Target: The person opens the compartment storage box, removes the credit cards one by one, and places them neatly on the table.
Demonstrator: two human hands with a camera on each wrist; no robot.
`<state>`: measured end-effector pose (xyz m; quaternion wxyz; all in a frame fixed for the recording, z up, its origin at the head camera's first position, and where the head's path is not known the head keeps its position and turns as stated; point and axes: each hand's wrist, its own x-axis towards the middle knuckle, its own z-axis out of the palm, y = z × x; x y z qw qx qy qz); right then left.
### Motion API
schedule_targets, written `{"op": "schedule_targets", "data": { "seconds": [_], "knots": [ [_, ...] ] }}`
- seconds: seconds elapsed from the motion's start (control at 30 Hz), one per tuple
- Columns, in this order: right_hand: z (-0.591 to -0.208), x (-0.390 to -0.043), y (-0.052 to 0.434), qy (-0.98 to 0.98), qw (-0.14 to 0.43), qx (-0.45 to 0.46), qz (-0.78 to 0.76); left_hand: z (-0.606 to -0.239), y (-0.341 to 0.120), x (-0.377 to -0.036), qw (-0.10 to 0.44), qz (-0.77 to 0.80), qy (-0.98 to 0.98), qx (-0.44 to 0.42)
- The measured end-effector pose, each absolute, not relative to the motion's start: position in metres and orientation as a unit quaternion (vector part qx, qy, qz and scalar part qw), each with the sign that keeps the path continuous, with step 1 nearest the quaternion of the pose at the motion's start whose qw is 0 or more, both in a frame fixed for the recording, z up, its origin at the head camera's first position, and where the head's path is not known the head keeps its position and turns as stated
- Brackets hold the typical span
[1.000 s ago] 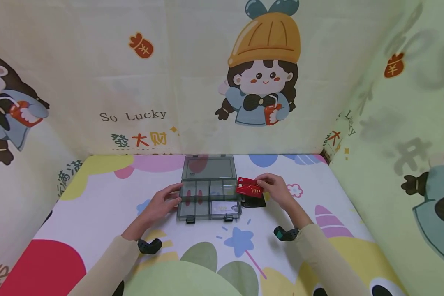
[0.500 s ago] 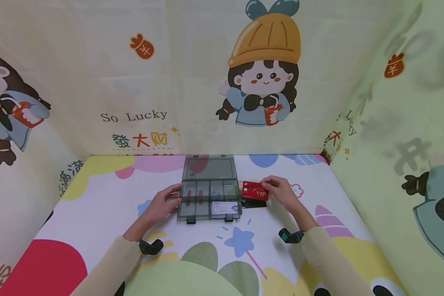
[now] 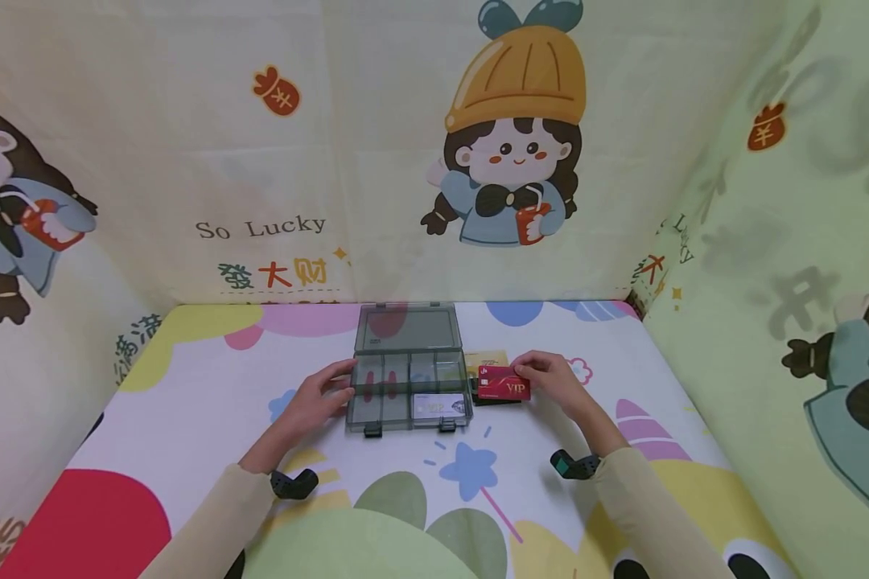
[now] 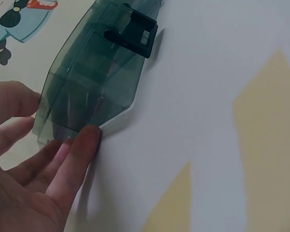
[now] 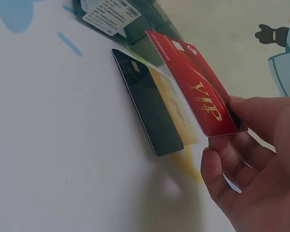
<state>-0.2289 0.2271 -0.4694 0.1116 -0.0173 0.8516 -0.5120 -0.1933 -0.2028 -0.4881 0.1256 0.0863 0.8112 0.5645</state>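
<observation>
My right hand [image 3: 556, 379] pinches a red VIP card [image 3: 503, 383] at its right end, between thumb and fingers. The right wrist view shows this card [image 5: 195, 87] tilted above a black card [image 5: 147, 106] and a gold card [image 5: 174, 104], which overlap on the table. Left of the cards stands a translucent grey-green compartment box [image 3: 381, 410] with its lid [image 3: 409, 330] folded back. One front compartment holds a whitish card [image 3: 438, 406]. My left hand [image 3: 319, 404] touches the box's left side with fairly straight fingers; the left wrist view shows its fingertips [image 4: 89, 135] against the wall.
A patterned white cloth [image 3: 210, 410] covers the table, and printed sheets [image 3: 376, 161] enclose its back and sides. Two dark latches [image 3: 372, 432] jut from the box's front edge. A white printed label [image 5: 113, 17] is visible on the box in the right wrist view.
My right hand has drawn the red card rightward and a little toward me, away from the box. The gold card behind it has come into view. My left hand stays at the box.
</observation>
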Motion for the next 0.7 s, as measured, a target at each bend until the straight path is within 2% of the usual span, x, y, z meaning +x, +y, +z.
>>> {"op": "schedule_targets", "data": {
  "seconds": [0.3,0.7],
  "knots": [
    [-0.4733,-0.2275,0.2281,0.849,0.121,-0.01,-0.513,-0.4907,-0.2075,-0.196,0.158,0.584,0.792,0.081],
    [-0.4788,-0.2245,0.2289,0.862,0.133,-0.008,-0.49,-0.4956,-0.2076,-0.1994,0.162,0.594,0.782,0.092]
  ]
}}
